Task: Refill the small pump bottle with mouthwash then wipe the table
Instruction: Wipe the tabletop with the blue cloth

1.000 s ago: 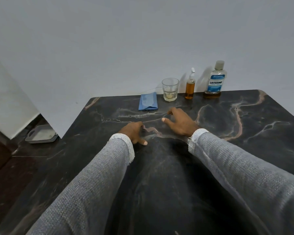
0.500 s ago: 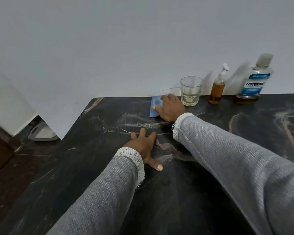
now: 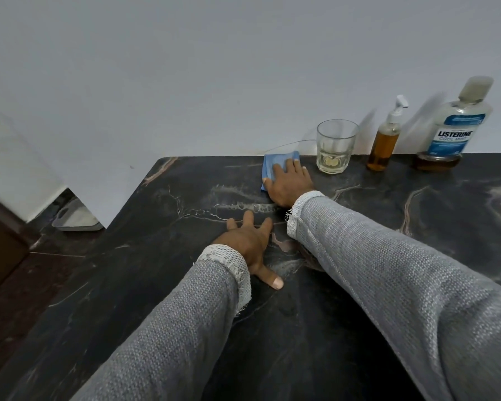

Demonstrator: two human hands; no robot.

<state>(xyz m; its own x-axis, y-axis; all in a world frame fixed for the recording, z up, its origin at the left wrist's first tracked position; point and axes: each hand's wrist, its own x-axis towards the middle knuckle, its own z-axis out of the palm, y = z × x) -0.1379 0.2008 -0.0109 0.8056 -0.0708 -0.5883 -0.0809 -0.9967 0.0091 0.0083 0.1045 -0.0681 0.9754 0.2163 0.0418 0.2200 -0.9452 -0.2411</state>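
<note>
The right hand (image 3: 289, 182) lies palm down on a folded blue cloth (image 3: 273, 166) at the far edge of the dark marble table (image 3: 417, 227), its fingers stretched forward over the fabric and pressing it flat; whether they curl round any edge of the cloth cannot be told. The left hand (image 3: 248, 241) rests flat on the bare tabletop nearer the person, fingers spread wide and thumb pointing back toward the body, with nothing in it. Both arms wear grey knitted sleeves (image 3: 388, 270) with frayed pale cuffs. Just beside the cloth, to its right, stands a clear drinking glass (image 3: 336, 146) with a little pale liquid at the bottom. Further right stands the small pump bottle (image 3: 386, 137), upright with its white pump head on and amber liquid reaching most of the way up. Right of that stands the Listerine mouthwash bottle (image 3: 457, 128), capped, with only a low layer of amber liquid in its base. All three stand in a row against the pale wall (image 3: 185, 68). On the floor to the left, past the table's corner, lies a grey tray (image 3: 75, 219).
</note>
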